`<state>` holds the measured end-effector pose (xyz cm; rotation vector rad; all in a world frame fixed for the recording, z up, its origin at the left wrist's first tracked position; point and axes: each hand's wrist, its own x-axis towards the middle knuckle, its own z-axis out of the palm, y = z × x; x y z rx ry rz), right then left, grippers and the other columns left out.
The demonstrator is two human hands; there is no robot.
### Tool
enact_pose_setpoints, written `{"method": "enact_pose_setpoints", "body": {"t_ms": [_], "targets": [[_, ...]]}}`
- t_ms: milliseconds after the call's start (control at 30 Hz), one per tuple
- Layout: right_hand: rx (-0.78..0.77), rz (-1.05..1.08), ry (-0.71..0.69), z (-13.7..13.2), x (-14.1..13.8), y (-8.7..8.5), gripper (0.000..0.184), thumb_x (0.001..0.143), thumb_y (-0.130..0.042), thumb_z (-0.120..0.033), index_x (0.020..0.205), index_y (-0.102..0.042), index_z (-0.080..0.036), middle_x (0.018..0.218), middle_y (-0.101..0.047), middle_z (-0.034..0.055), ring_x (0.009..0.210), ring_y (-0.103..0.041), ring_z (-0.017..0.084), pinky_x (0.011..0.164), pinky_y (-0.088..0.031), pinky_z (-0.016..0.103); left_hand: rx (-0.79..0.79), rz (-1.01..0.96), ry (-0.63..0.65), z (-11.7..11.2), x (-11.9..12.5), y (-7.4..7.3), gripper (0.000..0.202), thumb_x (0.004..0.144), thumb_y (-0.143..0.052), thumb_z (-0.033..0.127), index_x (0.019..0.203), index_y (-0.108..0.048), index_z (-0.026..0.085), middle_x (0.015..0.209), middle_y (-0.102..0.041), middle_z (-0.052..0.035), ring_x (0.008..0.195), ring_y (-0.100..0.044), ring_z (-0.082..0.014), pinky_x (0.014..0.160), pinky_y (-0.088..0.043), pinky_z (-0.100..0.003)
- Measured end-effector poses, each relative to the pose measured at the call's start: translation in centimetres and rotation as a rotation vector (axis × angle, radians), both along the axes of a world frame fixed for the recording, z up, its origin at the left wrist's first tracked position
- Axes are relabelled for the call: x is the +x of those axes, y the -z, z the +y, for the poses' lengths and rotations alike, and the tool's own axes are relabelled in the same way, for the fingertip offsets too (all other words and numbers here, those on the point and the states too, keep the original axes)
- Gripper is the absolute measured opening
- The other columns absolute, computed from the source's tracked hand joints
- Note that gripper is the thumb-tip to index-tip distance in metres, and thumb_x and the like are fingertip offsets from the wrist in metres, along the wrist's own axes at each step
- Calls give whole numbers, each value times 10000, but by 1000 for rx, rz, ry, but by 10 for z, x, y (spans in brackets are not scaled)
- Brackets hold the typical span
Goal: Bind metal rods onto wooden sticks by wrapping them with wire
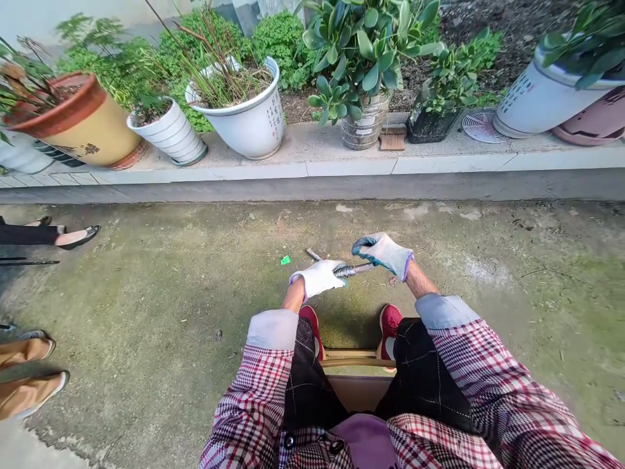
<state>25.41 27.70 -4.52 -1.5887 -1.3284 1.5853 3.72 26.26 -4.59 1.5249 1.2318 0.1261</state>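
My left hand [319, 278], in a white work glove with a purple cuff, is closed around a short stick. Silvery wrapping [345, 271] is wound about the stick's middle, and its bare greyish end [364, 267] points right. A thin stick end [313, 254] juts out beyond the left glove; whether it is the same stick I cannot tell. My right hand [387, 253], gloved in white with a blue-green palm, has its fingers pinched together just above the stick's right end. What they pinch is too small to make out.
A small green scrap [286, 260] lies on the mossy concrete [170, 293] left of my hands. Potted plants, among them a white pot [244, 124], line a raised tiled ledge [351, 167] ahead. Other people's feet [78, 237] show at the left. My red shoes [390, 326] flank a wooden bar [349, 361].
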Motion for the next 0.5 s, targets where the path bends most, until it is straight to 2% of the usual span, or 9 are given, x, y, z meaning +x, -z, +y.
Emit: {"method": "enact_pose_setpoints", "body": {"t_ms": [100,200,267,367,433,500], "targets": [[2,58,50,0,0,-1,198,614,-714,-308,731,-695,-149,527,-537,-41,453,-415,71,380,-312,185,-82,-201,22,-3,-2,-14,356,806,-664,471,980,-697,162,674,-552,19,585,-491,-120,559,-454,-245],[10,131,63,-3,-7,-1,241,637,-721,-383,705,-648,-163,548,-552,-27,442,-447,75,389,-367,200,-173,-505,-64,-1,-8,-22,490,875,-538,583,1042,-682,145,668,-511,24,546,-451,-101,545,-479,-248],[11,167,65,-5,-11,0,305,636,-732,-445,724,-653,-163,608,-607,3,470,-506,91,428,-442,223,-189,-622,-224,4,-12,-21,467,829,-613,564,1017,-668,140,667,-523,25,545,-474,-98,557,-500,-252],[10,192,69,-5,-16,-1,383,614,-749,-500,771,-683,-157,650,-645,22,497,-550,107,482,-505,254,-153,-756,-578,17,-21,-12,391,735,-711,435,996,-621,157,720,-580,19,544,-520,-92,572,-522,-256],[10,195,59,-6,-17,-4,380,601,-752,-492,763,-695,-153,625,-635,13,476,-535,103,466,-485,248,-78,-773,-768,25,-30,-7,352,736,-684,412,979,-576,182,790,-614,7,583,-567,-92,602,-533,-251],[2,182,33,-8,-17,-9,337,602,-750,-443,753,-716,-144,582,-613,-2,438,-489,87,414,-415,223,2,-694,-853,31,-38,-4,320,767,-631,435,965,-531,206,863,-635,-6,670,-619,-100,644,-536,-242]]}}
